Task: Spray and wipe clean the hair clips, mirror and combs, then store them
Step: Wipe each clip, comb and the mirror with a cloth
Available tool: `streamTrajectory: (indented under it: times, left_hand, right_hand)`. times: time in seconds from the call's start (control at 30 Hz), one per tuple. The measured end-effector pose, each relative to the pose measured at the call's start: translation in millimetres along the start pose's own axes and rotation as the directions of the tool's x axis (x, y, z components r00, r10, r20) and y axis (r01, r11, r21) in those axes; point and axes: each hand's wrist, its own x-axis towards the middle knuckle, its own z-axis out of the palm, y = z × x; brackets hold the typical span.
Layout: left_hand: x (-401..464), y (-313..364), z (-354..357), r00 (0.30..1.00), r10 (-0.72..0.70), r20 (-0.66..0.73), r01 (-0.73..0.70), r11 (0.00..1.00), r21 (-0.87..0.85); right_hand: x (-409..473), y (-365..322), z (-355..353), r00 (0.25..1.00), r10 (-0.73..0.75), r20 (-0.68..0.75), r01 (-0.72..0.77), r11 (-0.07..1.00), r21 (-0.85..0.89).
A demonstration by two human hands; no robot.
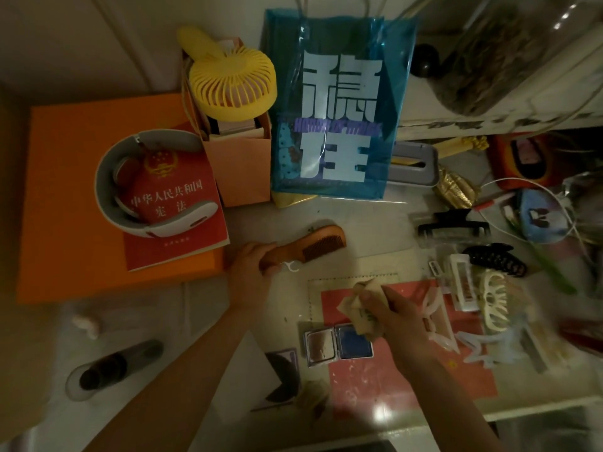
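Head view, looking down on a cluttered tabletop (261, 216): the person's left hand (249, 272) has its grip clamped round the handle of a wooden comb (313, 246), teeth pointing toward five o'clock, the comb lying near the centre of the frame. At about four o'clock from it, the right hand (388, 308) has its grip closed on a crumpled cloth (362, 308), held just above an open compact mirror (339, 345) that rests at the edge of a pink mat (408, 370). Hair clips sit at three o'clock: a black claw clip (453, 223), a second dark claw clip (496, 259), a cream claw clip (496, 305) and a white rectangular clip (463, 285), near one another. At twelve o'clock stands a blue translucent bag (336, 109); beside it, at eleven o'clock, a yellow handheld fan (231, 86) rests on a paper bag (241, 168). At nine o'clock a red booklet (176, 210) lies on an orange box (81, 203), a grey-white neckband device (137, 184) on top of it.
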Motion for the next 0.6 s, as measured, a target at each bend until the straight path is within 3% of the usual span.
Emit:
streamTrajectory:
  times: [0.2, 0.33, 0.6]
  left_hand:
    - [-17, 10, -7, 0.992, -0.129, 0.0, 0.129, 0.986, -0.107]
    - [-33, 41, -24, 0.96, -0.279, 0.034, 0.274, 0.903, -0.332]
    - [-61, 119, -57, 0.961, -0.267, 0.069, 0.255, 0.764, -0.593]
  right_hand:
    - [-9, -8, -9, 1.0, -0.003, -0.005, 0.003, 0.999, 0.032]
    - [-15, -19, -12, 1.0, -0.014, 0.014, 0.013, 0.995, 0.103]
    - [-36, -69, -18, 0.994, -0.099, 0.049, 0.087, 0.974, 0.211]
